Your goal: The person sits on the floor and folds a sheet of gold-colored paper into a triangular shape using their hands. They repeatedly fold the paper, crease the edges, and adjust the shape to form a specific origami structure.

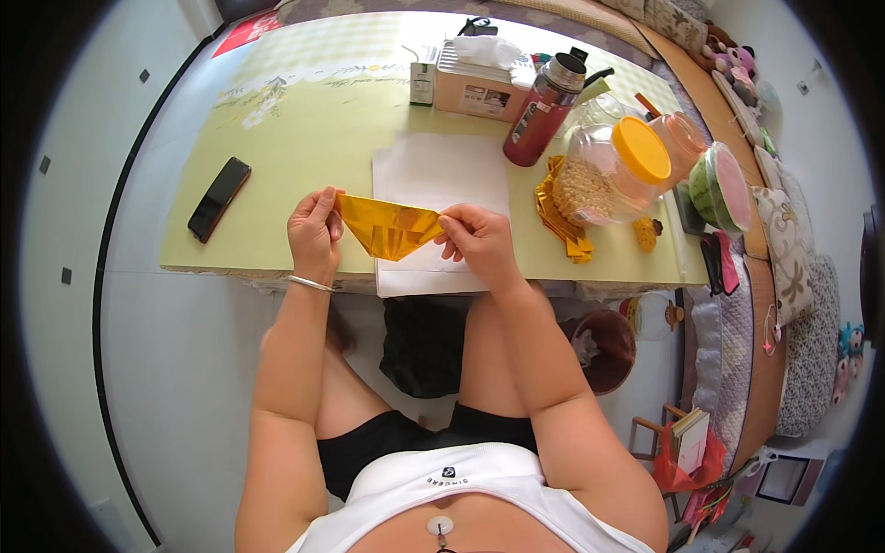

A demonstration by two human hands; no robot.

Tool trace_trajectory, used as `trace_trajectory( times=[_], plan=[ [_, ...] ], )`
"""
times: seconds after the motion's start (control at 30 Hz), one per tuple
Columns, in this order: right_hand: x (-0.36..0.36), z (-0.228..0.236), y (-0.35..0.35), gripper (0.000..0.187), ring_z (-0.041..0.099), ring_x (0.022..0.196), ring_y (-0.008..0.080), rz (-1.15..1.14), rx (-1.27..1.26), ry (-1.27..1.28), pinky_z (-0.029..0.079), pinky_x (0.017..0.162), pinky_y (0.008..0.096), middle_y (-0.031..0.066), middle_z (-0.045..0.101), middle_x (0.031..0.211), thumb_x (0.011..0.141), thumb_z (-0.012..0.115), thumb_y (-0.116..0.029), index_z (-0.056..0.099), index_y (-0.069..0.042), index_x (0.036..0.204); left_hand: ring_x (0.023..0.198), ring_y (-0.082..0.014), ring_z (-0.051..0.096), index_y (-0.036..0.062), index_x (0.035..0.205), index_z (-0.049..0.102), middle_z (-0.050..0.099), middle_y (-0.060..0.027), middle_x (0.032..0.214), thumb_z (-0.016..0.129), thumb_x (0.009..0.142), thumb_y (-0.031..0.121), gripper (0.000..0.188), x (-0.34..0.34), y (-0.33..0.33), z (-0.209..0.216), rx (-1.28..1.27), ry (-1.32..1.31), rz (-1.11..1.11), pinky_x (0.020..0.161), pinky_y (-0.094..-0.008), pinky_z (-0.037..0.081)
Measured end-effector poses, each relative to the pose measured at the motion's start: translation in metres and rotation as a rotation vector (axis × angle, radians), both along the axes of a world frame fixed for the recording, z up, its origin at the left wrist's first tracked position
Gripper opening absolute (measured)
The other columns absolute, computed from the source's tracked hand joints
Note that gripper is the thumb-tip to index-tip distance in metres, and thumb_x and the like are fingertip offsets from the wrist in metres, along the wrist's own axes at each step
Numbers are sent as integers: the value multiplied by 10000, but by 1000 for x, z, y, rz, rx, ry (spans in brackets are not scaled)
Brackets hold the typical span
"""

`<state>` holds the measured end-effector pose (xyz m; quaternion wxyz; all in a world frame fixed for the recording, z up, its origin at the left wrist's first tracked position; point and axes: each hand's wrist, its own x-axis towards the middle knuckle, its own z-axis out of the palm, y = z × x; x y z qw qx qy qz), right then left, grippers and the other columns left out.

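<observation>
A sheet of shiny gold foil paper (392,228), folded into a boat-like shape with a straight top edge, is stretched between my two hands. My left hand (315,230) pinches its left corner between thumb and fingers. At the other corner, my right hand (475,240) grips the paper the same way, its lower fingers curled. The folded piece hangs above white paper sheets (442,166) lying at the table's near edge. To the right, more folded gold paper (558,207) lies heaped beside a clear jar.
The clear jar with a yellow lid (641,150) holds small tan pieces. Near it stand a red thermos (544,111), a tissue box (479,88) and a cut watermelon (719,189). A phone (219,199) lies on the left of the table (323,120). A bin (604,350) stands below.
</observation>
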<state>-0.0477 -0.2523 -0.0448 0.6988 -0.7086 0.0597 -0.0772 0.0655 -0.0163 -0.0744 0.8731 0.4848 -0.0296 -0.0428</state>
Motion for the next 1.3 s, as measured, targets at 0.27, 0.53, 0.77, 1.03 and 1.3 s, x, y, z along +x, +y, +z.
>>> trace_trajectory(
  times=[0.27, 0.53, 0.77, 1.03, 1.3],
  plan=[
    [0, 2, -16, 173, 636, 580, 82, -168, 105, 8, 490, 516, 206, 70, 719, 777, 994, 605, -122, 701, 22, 1014, 999, -249, 627, -31, 1276, 629, 687, -141, 1149, 702, 954, 334, 492, -11, -22, -8, 732, -516, 148, 900, -380, 498],
    [-2, -1, -37, 182, 674, 607, 132, -329, 225, 9, 525, 547, 228, 126, 733, 821, 996, 604, -137, 678, 25, 1030, 1407, -331, 455, 8, 1318, 612, 558, -182, 1436, 714, 876, 431, 620, -40, -37, 6, 1398, -1081, -196, 1193, -554, 255],
    [-41, 7, -76, 204, 681, 625, 158, -506, 244, 28, 540, 565, 244, 149, 733, 869, 1002, 587, -127, 646, 42, 1099, 1389, -339, 470, -5, 1312, 615, 561, -190, 1429, 724, 833, 539, 734, -54, -25, 17, 1523, -1058, -204, 1183, -566, 268],
    [-104, -23, -99, 147, 686, 633, 140, -695, 284, 58, 549, 537, 222, 152, 734, 882, 1000, 615, -125, 618, 7, 1065, 1405, -423, 424, 33, 1371, 567, 468, -271, 1479, 800, 743, 530, 834, -77, -33, 30, 1459, -1246, -358, 1160, -578, 308],
    [-103, -20, -91, 239, 679, 616, 141, -662, 240, 96, 542, 517, 232, 148, 725, 868, 1012, 566, -87, 592, 60, 1198, 1306, -426, 534, 90, 1307, 617, 583, -210, 1389, 686, 882, 144, 434, -77, -25, 20, 1583, -1360, -305, 1081, -524, 440]
  ],
)
